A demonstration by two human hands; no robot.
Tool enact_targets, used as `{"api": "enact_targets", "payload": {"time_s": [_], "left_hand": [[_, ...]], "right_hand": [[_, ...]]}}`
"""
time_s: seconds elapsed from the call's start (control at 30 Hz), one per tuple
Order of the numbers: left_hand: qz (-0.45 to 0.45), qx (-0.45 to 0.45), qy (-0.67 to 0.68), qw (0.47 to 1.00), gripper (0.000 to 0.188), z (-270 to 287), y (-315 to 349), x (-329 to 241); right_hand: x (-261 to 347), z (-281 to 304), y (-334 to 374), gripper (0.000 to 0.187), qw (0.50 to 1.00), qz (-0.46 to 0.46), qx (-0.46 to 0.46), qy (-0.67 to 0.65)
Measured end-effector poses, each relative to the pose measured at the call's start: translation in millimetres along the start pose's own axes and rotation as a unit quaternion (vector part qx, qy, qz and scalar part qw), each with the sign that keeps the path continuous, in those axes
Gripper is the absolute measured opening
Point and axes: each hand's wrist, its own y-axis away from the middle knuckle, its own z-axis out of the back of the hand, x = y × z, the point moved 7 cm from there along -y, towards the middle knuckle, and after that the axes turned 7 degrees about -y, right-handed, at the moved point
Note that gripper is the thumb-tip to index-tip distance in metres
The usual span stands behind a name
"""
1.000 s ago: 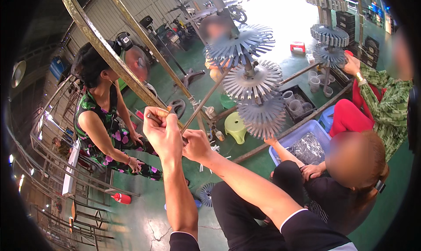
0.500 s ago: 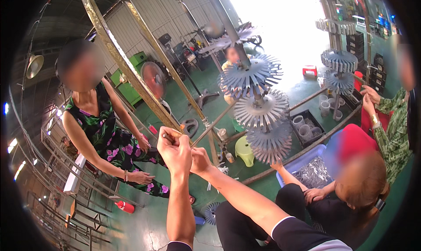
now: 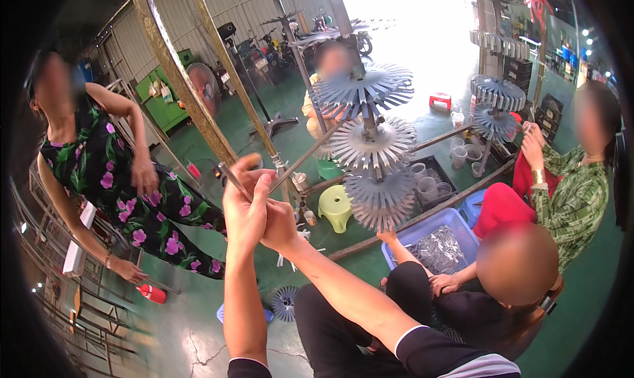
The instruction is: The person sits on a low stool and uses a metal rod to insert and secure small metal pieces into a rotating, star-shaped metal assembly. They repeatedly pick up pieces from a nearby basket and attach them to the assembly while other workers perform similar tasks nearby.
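In front of me, my left hand (image 3: 243, 209) is raised and closed around a thin grey rod (image 3: 236, 182), whose end sticks out past the fingers. A small dark tip shows by its upper end. My right hand (image 3: 280, 223) is closed just right of and below the left, touching it; its fingers are mostly hidden. A slim metal bar (image 3: 305, 159) slants up and away beyond both hands. Farther right, a post carries stacked rings of flat grey metal strips (image 3: 371, 143). A seated co-worker's hand (image 3: 387, 237) touches the lowest ring.
A lilac basket (image 3: 470, 236) of metal strips stands near the co-worker. There are a lime-green stool (image 3: 335, 203), a black crate (image 3: 432, 180) with plastic cups, and a red bottle (image 3: 152, 293). One person (image 3: 125, 180) stands left; another (image 3: 568, 193) sits right. Upright frame posts (image 3: 178, 68) rise ahead.
The view has shifted, with the scene sliding left. My left hand's fingers have loosened somewhat, and more of the rod shows. The person at left has straightened up and lifted one hand.
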Motion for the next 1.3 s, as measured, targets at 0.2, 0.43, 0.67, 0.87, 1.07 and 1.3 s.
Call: {"api": "enact_targets", "payload": {"time_s": [0.2, 0.43, 0.67, 0.87, 1.07, 1.3], "left_hand": [[0.116, 0.016, 0.058, 0.991, 0.026, 2, 21, -8], [0.187, -0.115, 0.003, 0.976, 0.023, 75, 77, -25], [0.441, -0.221, 0.02, 0.87, 0.022, 146, 345, 136], [0.533, -0.202, -0.128, 0.811, 0.022, 138, 473, 217], [0.514, -0.171, 0.043, 0.839, 0.025, 43, 436, 302], [0.58, -0.216, 0.237, 0.749, 0.023, -75, 436, 470]], "right_hand": [[44, 23, 18, 0.032, 0.97, -0.152, 0.138, 0.132], [68, 78, 97, 0.048, 0.943, -0.21, 0.223, 0.128], [75, 199, 234, 0.023, 0.906, -0.182, 0.143, 0.354], [82, 251, 305, 0.045, 0.835, -0.246, 0.15, 0.469], [69, 252, 309, 0.043, 0.825, -0.261, 0.14, 0.481], [59, 252, 311, 0.042, 0.781, -0.279, 0.149, 0.539]]}}
